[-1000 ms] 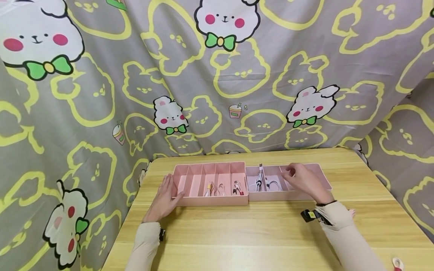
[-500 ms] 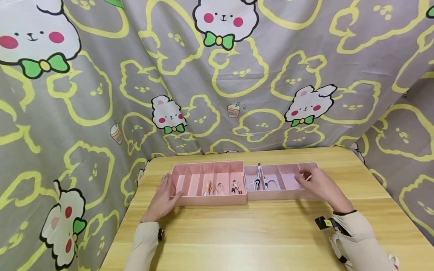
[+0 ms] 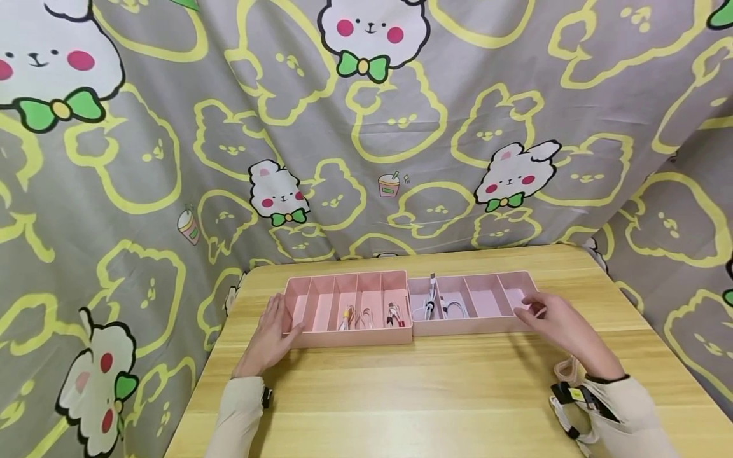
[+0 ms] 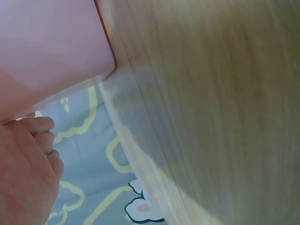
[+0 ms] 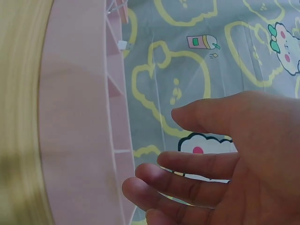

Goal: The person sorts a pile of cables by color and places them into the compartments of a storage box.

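A pink divided box [image 3: 355, 339] stands end to end with a lilac one [image 3: 466, 327]. My left hand [image 3: 266, 340] rests against the pink box's left end, thumb by its front corner; the left wrist view catches its fingertips close to the box wall [image 4: 51, 51]. At the lilac box's right end is my right hand [image 3: 564, 324], fingers loosely bent. In the right wrist view nothing lies between its thumb and fingers. Bundled cables [image 3: 394, 315] sit in the pink box's three right compartments. A white cable with a black tie [image 3: 431, 305] and another white cable [image 3: 455, 309] occupy the lilac box's left two.
Beside my right wrist, a pinkish coiled cable [image 3: 565, 370] and a white cable with black ties [image 3: 564, 416] lie on the wooden table [image 3: 412, 394], partly behind the sleeve. A patterned grey curtain [image 3: 435, 152] hangs behind and to both sides.
My right hand has moved right along the lilac box, from its middle compartments to its right end. The left hand stays at the pink box. The view has shifted slightly.
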Demonstrator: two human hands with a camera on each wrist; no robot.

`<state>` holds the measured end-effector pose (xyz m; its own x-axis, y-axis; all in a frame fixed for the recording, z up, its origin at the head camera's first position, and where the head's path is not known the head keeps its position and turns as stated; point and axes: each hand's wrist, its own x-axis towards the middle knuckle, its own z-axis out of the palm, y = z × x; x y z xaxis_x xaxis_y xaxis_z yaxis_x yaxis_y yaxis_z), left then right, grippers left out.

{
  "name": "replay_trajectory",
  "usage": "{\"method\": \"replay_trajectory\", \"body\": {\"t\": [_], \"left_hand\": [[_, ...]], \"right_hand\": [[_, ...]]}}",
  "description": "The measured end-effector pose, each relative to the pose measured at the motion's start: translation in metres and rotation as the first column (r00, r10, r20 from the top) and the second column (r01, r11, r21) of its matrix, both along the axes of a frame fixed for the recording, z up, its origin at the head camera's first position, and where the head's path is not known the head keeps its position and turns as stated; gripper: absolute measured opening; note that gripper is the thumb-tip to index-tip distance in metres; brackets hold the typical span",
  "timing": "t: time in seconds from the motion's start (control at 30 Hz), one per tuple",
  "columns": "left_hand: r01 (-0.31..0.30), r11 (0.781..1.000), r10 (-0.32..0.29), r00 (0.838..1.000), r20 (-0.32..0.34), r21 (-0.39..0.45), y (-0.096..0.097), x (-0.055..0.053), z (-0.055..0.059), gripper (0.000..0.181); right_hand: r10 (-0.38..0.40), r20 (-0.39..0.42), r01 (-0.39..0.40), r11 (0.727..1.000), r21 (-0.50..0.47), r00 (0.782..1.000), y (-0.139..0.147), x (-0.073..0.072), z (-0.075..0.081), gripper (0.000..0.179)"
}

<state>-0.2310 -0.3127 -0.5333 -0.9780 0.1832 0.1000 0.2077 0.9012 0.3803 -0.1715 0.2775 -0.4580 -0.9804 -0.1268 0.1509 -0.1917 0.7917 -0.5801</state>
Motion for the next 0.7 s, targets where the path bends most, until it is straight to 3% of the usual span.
{"method": "replay_trajectory", "body": {"t": [0.2, 0.5, 0.7], "left_hand": [[0.004, 1.000, -0.004, 1.000, -0.002, 0.001, -0.001, -0.001, -0.001, 0.095], [0.005, 1.000, -0.005, 1.000, -0.011, 0.007, -0.002, 0.001, -0.001, 0.094], [0.007, 1.000, -0.006, 0.999, -0.038, 0.019, 0.000, 0.002, 0.001, 0.093]], "right_hand": [[-0.021, 0.002, 0.021, 1.000, 0.010, 1.000, 0.011, 0.015, -0.007, 0.028], [-0.075, 0.135, 0.073, 0.997, 0.022, 0.988, 0.024, 0.036, -0.017, 0.043], [-0.097, 0.179, 0.092, 0.995, 0.036, 0.979, 0.031, 0.045, -0.025, 0.051]]}}
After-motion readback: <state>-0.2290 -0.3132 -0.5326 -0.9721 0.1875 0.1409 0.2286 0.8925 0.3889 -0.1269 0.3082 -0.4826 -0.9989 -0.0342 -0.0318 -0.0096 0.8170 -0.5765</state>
